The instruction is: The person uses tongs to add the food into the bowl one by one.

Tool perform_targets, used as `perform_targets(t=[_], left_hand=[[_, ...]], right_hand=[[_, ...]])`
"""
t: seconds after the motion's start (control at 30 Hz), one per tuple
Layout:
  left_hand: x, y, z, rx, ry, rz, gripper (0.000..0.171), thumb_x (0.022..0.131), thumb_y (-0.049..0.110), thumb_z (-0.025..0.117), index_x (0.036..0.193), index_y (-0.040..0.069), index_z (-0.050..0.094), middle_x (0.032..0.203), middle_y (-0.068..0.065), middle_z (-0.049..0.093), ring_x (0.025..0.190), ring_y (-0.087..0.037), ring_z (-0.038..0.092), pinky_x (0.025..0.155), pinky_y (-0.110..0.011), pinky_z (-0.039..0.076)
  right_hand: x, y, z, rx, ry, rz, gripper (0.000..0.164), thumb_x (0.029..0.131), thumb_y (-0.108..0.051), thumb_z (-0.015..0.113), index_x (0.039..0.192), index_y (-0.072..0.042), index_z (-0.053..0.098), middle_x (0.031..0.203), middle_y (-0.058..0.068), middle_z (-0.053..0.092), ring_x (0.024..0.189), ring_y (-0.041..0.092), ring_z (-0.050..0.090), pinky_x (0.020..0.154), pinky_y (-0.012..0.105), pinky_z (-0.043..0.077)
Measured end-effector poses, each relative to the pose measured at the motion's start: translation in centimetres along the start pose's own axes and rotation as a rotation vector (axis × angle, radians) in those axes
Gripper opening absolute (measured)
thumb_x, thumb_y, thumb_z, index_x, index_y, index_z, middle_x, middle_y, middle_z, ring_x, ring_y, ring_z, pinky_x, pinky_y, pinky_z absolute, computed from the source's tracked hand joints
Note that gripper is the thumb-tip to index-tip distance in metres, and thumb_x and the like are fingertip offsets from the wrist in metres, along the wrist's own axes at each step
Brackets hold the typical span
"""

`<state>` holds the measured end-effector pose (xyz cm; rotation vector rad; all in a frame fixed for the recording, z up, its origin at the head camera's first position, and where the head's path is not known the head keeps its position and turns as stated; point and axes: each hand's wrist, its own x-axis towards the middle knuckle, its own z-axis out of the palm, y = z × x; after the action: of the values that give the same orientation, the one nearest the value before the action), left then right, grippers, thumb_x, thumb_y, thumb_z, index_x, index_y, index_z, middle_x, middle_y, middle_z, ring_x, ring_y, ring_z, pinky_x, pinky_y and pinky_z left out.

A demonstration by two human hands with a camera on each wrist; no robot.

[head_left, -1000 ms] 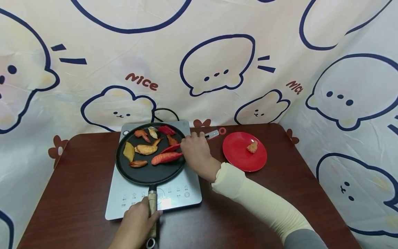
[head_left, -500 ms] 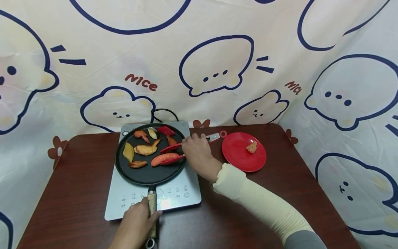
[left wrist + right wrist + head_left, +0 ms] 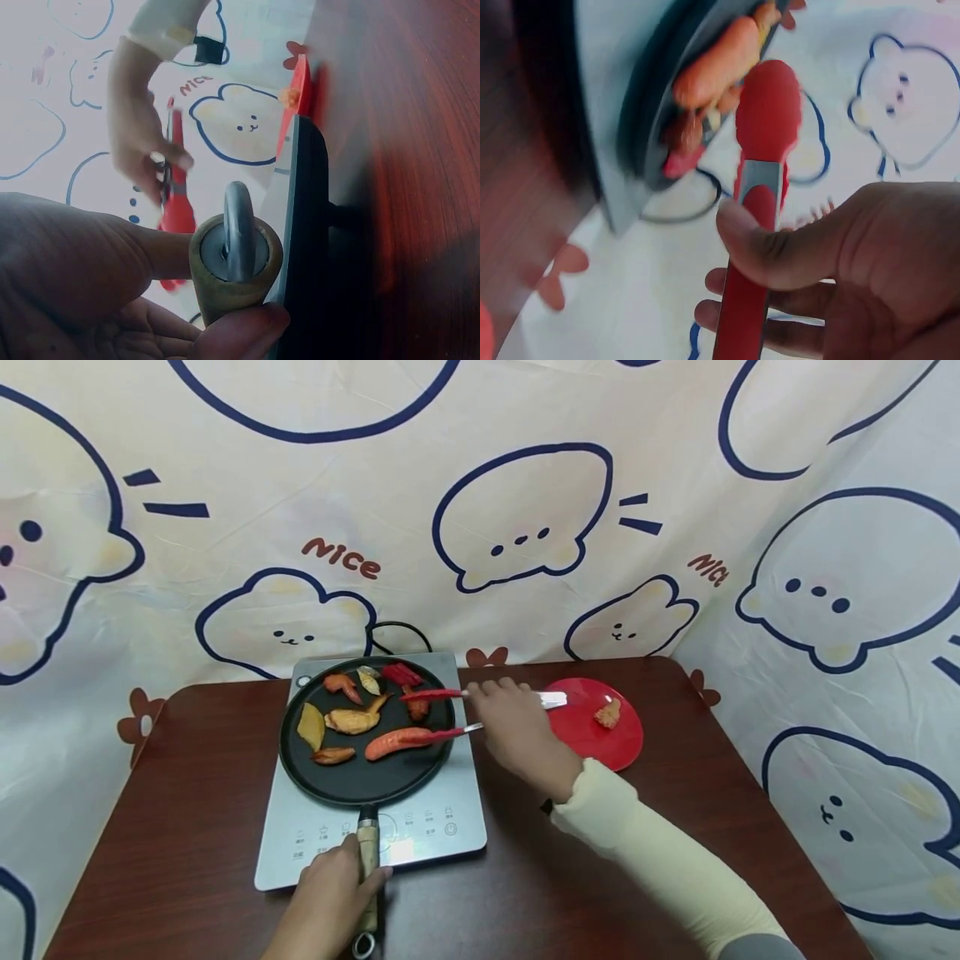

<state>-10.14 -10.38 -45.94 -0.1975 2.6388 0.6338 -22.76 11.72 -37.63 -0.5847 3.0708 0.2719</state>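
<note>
My left hand (image 3: pixel 333 889) grips the handle (image 3: pixel 367 843) of a round black frying pan (image 3: pixel 375 787). My right hand (image 3: pixel 517 727) holds red-tipped tongs (image 3: pixel 435 694) over the pan's right side, thumb along one arm in the right wrist view. In the head view the tongs' tips are spread, one over a dark brown piece (image 3: pixel 417 708), the other overlapping the right end of a sausage (image 3: pixel 393 744). By the right wrist view the tongs stand above the pan with nothing between them. A golden chicken wing (image 3: pixel 352 720) and several other food pieces lie in the pan.
Under the pan is a silver induction cooker (image 3: pixel 442 835) on the dark wooden table (image 3: pixel 150 827). To the right sits a red plate (image 3: pixel 592 750) bearing a fried piece (image 3: pixel 608 713). A printed curtain (image 3: pixel 525 618) stands behind, where a black cable (image 3: pixel 408 624) loops.
My right hand has moved right and drawn the tongs away from the sausage, their tips now wider apart. The sausage lies in the pan. My left hand keeps its place on the handle.
</note>
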Motion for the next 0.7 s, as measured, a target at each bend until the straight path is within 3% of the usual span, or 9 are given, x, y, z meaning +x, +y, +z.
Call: perform_targets(t=[0.13,0.23,0.3,0.43,0.5,0.57,0.7], left_hand=[[-0.1,0.2,-0.1,-0.015,0.019,0.023,0.069,0.089,0.029,0.080,0.125,-0.024,0.054,0.089,-0.020,0.069,0.074,-0.020,0.062,0.065,-0.039,0.055],[-0.3,0.1,-0.2,-0.016,0.030,0.051,0.067,0.089,0.029,0.080,0.122,-0.024,0.055,0.086,-0.019,0.069,0.073,-0.021,0.062,0.064,-0.039,0.054],[-0.4,0.1,-0.3,-0.019,0.032,0.068,0.067,0.089,0.028,0.080,0.122,-0.025,0.054,0.085,-0.019,0.068,0.072,-0.021,0.062,0.064,-0.039,0.054],[-0.4,0.1,-0.4,-0.024,0.018,0.074,0.067,0.090,0.028,0.080,0.121,-0.025,0.054,0.081,-0.016,0.067,0.070,-0.020,0.062,0.062,-0.038,0.053],[-0.4,0.1,-0.4,-0.019,0.014,0.073,0.066,0.090,0.029,0.080,0.120,-0.025,0.055,0.080,-0.015,0.066,0.071,-0.020,0.062,0.062,-0.038,0.053],[-0.4,0.0,-0.4,-0.014,0.014,0.078,0.065,0.089,0.029,0.080,0.119,-0.024,0.056,0.080,-0.014,0.066,0.071,-0.021,0.062,0.062,-0.039,0.053],[-0.3,-0.2,-0.3,-0.010,0.016,0.078,0.064,0.089,0.030,0.080,0.118,-0.023,0.057,0.080,-0.014,0.067,0.072,-0.021,0.063,0.063,-0.040,0.053]], right_hand=[[-1.4,3.9,0.2,0.119,0.015,0.107,0.082,0.076,-0.026,0.090,0.145,-0.007,0.051,0.125,0.012,0.067,0.110,0.029,0.064,0.082,0.046,0.060],[-2.5,7.1,0.5,0.183,-0.033,0.208,0.075,0.083,-0.030,0.084,0.143,0.000,0.049,0.121,0.015,0.068,0.104,0.032,0.066,0.080,0.052,0.059],[-3.4,9.4,1.0,0.217,-0.084,0.274,0.075,0.084,-0.034,0.082,0.141,0.004,0.050,0.112,0.016,0.068,0.093,0.031,0.067,0.075,0.049,0.059],[-5.2,13.2,2.6,0.319,-0.177,0.391,0.060,0.077,-0.037,0.087,0.114,0.003,0.061,0.080,0.011,0.066,0.065,0.024,0.061,0.059,0.034,0.055],[-6.0,14.6,3.5,0.367,-0.224,0.432,0.049,0.076,-0.037,0.088,0.098,0.000,0.066,0.069,0.008,0.064,0.059,0.021,0.059,0.055,0.029,0.052],[-6.8,15.5,4.5,0.387,-0.263,0.461,0.042,0.077,-0.039,0.087,0.081,-0.004,0.065,0.062,0.006,0.062,0.055,0.019,0.058,0.054,0.027,0.051],[-8.1,16.5,6.3,0.410,-0.330,0.519,0.043,0.078,-0.041,0.085,0.070,-0.006,0.063,0.059,0.007,0.061,0.051,0.019,0.058,0.052,0.026,0.050]])
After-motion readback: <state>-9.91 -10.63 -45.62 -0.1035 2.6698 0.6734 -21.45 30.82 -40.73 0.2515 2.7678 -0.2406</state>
